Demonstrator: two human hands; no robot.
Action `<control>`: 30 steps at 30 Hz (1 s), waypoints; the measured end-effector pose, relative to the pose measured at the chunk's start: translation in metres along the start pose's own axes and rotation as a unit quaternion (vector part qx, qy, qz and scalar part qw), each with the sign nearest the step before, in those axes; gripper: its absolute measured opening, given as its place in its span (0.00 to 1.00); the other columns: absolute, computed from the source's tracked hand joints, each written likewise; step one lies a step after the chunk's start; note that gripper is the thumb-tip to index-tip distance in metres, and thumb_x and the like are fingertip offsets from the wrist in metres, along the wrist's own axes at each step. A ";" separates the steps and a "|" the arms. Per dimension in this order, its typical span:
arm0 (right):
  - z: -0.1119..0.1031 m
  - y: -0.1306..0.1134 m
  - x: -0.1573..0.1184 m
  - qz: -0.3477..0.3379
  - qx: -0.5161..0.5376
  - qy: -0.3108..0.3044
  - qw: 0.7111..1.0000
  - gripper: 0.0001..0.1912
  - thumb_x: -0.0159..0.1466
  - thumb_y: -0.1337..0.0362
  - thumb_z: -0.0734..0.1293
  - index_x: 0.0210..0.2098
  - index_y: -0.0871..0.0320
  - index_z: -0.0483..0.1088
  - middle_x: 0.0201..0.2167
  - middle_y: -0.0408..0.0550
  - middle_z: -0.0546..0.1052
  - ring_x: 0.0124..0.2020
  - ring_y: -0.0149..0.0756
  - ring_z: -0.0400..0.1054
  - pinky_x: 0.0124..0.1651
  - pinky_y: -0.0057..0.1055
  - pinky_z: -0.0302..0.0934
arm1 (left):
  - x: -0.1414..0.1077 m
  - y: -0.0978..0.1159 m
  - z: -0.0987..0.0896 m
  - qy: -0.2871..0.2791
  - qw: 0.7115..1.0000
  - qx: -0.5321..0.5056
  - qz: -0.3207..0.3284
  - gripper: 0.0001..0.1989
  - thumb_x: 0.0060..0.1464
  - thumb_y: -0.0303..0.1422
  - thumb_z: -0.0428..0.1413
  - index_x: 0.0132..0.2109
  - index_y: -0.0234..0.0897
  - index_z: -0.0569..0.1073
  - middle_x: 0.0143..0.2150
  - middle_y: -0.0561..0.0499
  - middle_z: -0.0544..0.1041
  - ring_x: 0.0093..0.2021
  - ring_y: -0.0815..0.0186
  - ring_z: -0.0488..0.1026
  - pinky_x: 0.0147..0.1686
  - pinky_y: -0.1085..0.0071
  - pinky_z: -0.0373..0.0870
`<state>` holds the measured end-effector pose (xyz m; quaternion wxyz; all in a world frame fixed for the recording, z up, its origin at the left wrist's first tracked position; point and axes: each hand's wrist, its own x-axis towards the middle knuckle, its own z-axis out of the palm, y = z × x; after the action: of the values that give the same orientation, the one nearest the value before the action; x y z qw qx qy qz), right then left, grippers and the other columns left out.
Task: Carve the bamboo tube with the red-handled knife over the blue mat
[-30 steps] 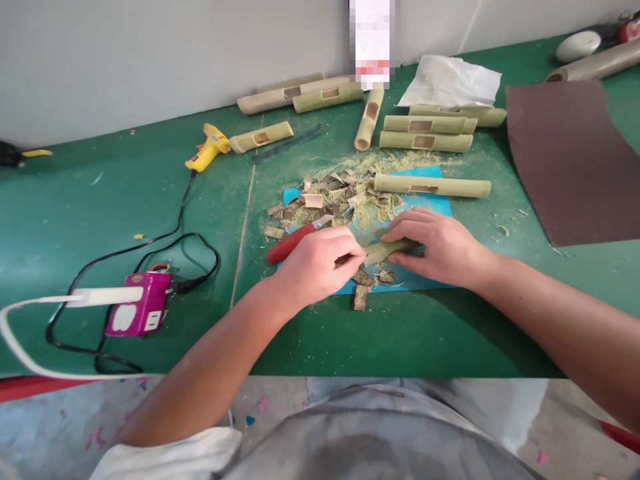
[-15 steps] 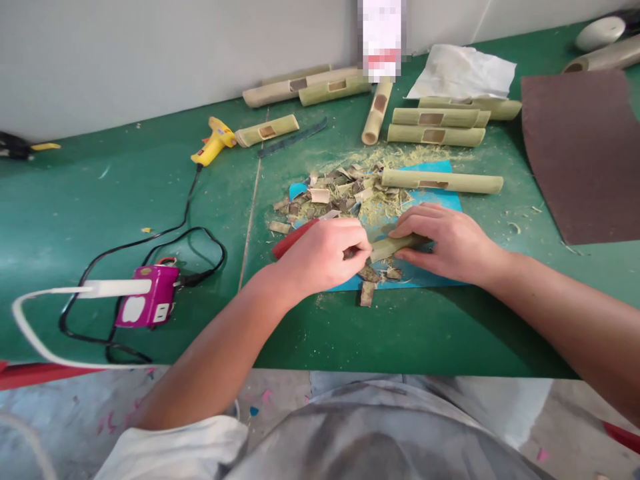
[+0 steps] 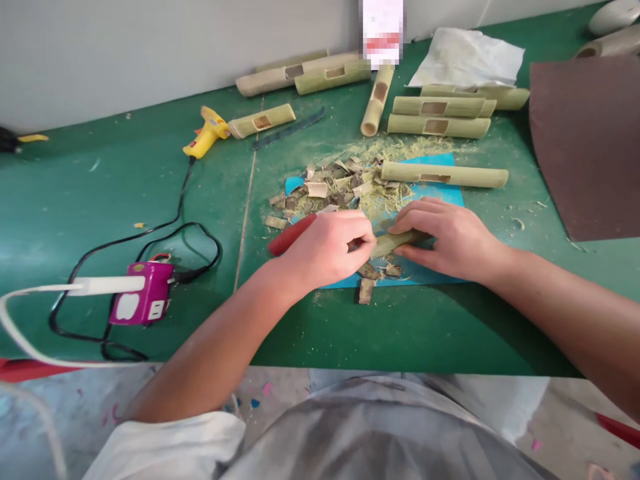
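Observation:
My right hand (image 3: 440, 237) is closed round a short green bamboo piece (image 3: 387, 245) over a blue sheet (image 3: 435, 273). At the left end of that piece, the fingers of my left hand (image 3: 335, 247) are pinched together; what they hold, if anything, is hidden. A red object (image 3: 293, 235) lies beside my left hand, partly covered by it. Beyond my hands are a pile of bamboo chips (image 3: 317, 189) with shavings and a long bamboo tube (image 3: 445, 175) with a cut opening. Small chips (image 3: 366, 291) lie just below the held piece.
More notched bamboo tubes (image 3: 440, 127) lie at the back, near a white cloth (image 3: 465, 59). A brown sheet (image 3: 590, 147) is at right. On the left are a yellow glue gun (image 3: 207, 132), a purple power adapter (image 3: 143, 293) and looping cables. A dark blade (image 3: 290, 128) lies behind the chips.
The view has shifted slightly. My left hand's fingertips have moved a little to the right along the bamboo piece; my right hand keeps its hold.

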<state>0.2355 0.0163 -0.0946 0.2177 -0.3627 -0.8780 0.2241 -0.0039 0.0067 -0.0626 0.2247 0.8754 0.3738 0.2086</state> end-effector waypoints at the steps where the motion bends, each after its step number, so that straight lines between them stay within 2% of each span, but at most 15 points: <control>1: 0.000 0.000 0.000 0.000 0.002 -0.001 1.000 0.08 0.62 0.61 0.67 0.40 0.54 0.72 0.42 0.51 0.78 0.45 0.44 0.71 0.46 0.40 0.63 | 0.000 0.000 0.000 -0.006 1.000 -0.002 0.000 0.10 0.56 0.24 0.53 0.26 0.35 0.70 0.26 0.54 0.68 0.27 0.71 0.63 0.30 0.73 0.60; 4: 0.000 0.000 0.000 -0.004 0.004 -0.003 1.000 0.08 0.62 0.61 0.67 0.40 0.54 0.72 0.41 0.51 0.78 0.44 0.44 0.71 0.46 0.40 0.64 | 0.000 0.001 -0.001 -0.024 1.000 -0.004 -0.002 0.11 0.57 0.24 0.53 0.26 0.35 0.69 0.25 0.54 0.68 0.27 0.72 0.63 0.30 0.73 0.60; 8: -0.001 -0.001 0.001 -0.001 -0.001 -0.007 1.000 0.08 0.62 0.60 0.67 0.40 0.55 0.72 0.41 0.51 0.78 0.44 0.44 0.71 0.46 0.40 0.63 | 0.001 0.001 0.000 -0.003 1.000 -0.003 -0.006 0.11 0.57 0.25 0.53 0.26 0.35 0.70 0.25 0.54 0.68 0.26 0.72 0.63 0.30 0.73 0.59; 12: -0.001 0.000 0.002 0.004 0.004 -0.009 1.000 0.08 0.61 0.61 0.67 0.40 0.55 0.73 0.41 0.51 0.78 0.44 0.45 0.71 0.46 0.40 0.64 | 0.000 0.001 -0.001 -0.023 1.000 -0.004 -0.004 0.11 0.57 0.26 0.53 0.26 0.35 0.70 0.25 0.54 0.68 0.27 0.71 0.63 0.30 0.73 0.60; 14: -0.001 0.000 0.001 0.002 0.006 -0.006 1.000 0.08 0.61 0.61 0.67 0.40 0.55 0.73 0.41 0.51 0.78 0.45 0.46 0.71 0.46 0.41 0.64 | 0.000 0.001 0.000 -0.014 1.000 0.002 -0.001 0.11 0.58 0.26 0.53 0.27 0.36 0.70 0.26 0.53 0.69 0.27 0.71 0.64 0.29 0.73 0.59; 17: -0.001 0.000 0.001 0.001 0.006 -0.005 1.000 0.08 0.61 0.61 0.67 0.40 0.55 0.73 0.41 0.51 0.78 0.44 0.45 0.71 0.46 0.41 0.64 | 0.000 0.003 0.001 0.002 1.000 0.018 0.013 0.11 0.58 0.25 0.52 0.26 0.35 0.69 0.25 0.54 0.68 0.27 0.71 0.63 0.29 0.72 0.59; 21: 0.000 -0.001 0.002 0.001 -0.001 -0.007 1.000 0.08 0.61 0.61 0.67 0.40 0.56 0.73 0.40 0.51 0.77 0.44 0.45 0.70 0.46 0.42 0.65 | -0.006 0.003 0.001 -0.020 0.997 0.057 0.042 0.11 0.60 0.25 0.50 0.28 0.36 0.70 0.27 0.52 0.70 0.30 0.69 0.66 0.32 0.71 0.62; 27: -0.007 -0.005 -0.004 -0.017 -0.071 0.018 0.997 0.16 0.60 0.61 0.68 0.47 0.54 0.72 0.47 0.54 0.75 0.48 0.49 0.68 0.50 0.47 0.63 | -0.019 -0.002 0.008 0.059 0.997 0.034 0.045 0.08 0.62 0.26 0.52 0.35 0.35 0.74 0.32 0.49 0.76 0.32 0.69 0.71 0.36 0.72 0.69; 30: -0.015 -0.003 -0.009 0.001 -0.151 0.010 0.989 0.15 0.59 0.59 0.68 0.45 0.55 0.74 0.44 0.56 0.75 0.45 0.53 0.67 0.46 0.49 0.63 | -0.019 -0.002 0.013 0.112 0.994 -0.013 -0.005 0.06 0.60 0.27 0.55 0.36 0.35 0.76 0.31 0.50 0.77 0.30 0.71 0.71 0.33 0.73 0.70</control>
<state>0.2480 0.0110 -0.0828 0.1686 -0.3948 -0.8991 0.0859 -0.0097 -0.0092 -0.0784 0.1937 0.8418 0.3982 0.3088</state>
